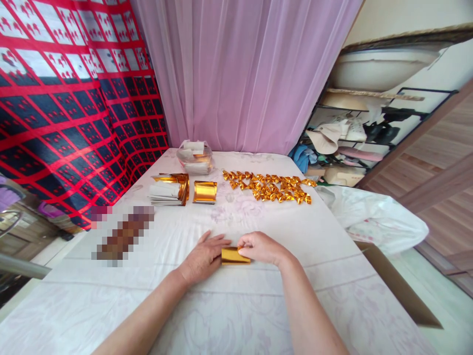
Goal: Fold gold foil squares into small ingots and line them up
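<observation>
A sheet of shiny gold foil paper, curled or folded over, lies on the cloth-covered table in front of me. My left hand rests flat with its fingers spread, its thumb side against the sheet's left end. At the sheet's upper right, my right hand pinches the paper between thumb and fingers. Further back are a small stack of gold paper and a larger pile of gold and white sheets. To their right lie many small folded gold foil pieces in rows.
A clear plastic bag with more paper stands at the table's back edge. A blurred patch hides something at the left. Right of the table are a white plastic bag, an open cardboard box and a loaded shelf rack. Curtains hang behind.
</observation>
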Action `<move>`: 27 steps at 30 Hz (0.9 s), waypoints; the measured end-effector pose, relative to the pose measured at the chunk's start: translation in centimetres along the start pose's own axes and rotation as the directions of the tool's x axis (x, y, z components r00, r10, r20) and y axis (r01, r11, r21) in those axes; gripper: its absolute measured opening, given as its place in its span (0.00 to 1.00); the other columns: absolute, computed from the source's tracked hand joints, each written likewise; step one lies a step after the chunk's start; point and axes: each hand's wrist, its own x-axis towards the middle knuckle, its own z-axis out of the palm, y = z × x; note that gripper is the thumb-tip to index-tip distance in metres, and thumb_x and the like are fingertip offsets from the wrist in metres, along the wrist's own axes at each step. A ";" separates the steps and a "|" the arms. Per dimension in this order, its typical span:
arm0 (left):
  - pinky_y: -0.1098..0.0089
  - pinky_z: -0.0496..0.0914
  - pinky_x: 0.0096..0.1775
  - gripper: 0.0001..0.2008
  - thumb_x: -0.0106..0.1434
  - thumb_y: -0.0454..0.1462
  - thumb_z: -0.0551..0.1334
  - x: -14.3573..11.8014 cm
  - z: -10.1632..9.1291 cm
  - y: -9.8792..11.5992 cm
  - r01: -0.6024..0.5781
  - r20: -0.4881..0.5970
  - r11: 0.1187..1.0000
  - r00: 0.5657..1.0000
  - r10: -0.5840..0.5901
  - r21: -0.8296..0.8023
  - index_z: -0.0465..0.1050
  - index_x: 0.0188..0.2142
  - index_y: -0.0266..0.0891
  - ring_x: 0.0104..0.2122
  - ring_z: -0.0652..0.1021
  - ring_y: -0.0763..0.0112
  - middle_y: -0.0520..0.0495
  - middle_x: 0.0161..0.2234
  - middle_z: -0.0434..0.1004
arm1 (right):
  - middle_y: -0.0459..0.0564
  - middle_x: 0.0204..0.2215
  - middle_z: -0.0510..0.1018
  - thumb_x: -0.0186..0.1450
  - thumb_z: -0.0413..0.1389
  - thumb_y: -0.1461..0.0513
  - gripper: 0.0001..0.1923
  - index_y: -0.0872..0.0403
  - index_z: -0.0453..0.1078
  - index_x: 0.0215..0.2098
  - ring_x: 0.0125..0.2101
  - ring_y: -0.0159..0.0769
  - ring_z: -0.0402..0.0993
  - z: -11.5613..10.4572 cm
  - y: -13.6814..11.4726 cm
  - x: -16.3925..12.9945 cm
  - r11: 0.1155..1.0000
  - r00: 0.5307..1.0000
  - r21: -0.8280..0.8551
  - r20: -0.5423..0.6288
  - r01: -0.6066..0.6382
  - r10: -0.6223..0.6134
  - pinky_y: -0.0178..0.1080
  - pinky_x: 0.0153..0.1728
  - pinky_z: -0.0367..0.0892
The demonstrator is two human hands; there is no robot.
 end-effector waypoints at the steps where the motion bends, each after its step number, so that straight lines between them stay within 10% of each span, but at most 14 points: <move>1: 0.47 0.47 0.64 0.28 0.57 0.26 0.53 0.0 0.0 0.0 0.001 0.003 1.000 1.000 -0.001 -0.009 0.69 0.55 0.48 0.62 0.65 0.61 0.50 0.57 0.72 | 0.43 0.25 0.77 0.57 0.54 0.63 0.10 0.54 0.77 0.33 0.25 0.29 0.68 -0.1 -0.2 0.1 1.000 0.999 -0.022 -0.047 -0.014 0.013 0.30 0.24 0.57; 11: 0.56 0.65 0.58 0.23 0.67 0.34 0.50 0.0 1.3 -1.3 0.091 -0.320 0.995 0.942 -0.096 -0.033 0.61 0.61 0.40 0.56 0.72 0.63 0.40 0.57 0.71 | 0.42 0.23 0.78 0.59 0.54 0.62 0.08 0.51 0.76 0.28 0.25 0.29 0.70 0.7 0.6 1.0 0.990 0.977 -0.139 -0.212 -0.002 -0.028 0.30 0.26 0.57; 27: 0.41 0.51 0.61 0.16 0.62 0.38 0.62 2.2 0.9 -0.2 0.272 -0.238 0.947 0.944 -0.229 0.169 0.74 0.50 0.46 0.59 0.67 0.50 0.43 0.56 0.72 | 0.50 0.43 0.75 0.60 0.59 0.62 0.15 0.50 0.74 0.47 0.43 0.36 0.71 1.2 0.9 1.6 0.936 0.931 -0.347 -0.359 -0.061 -0.072 0.35 0.45 0.63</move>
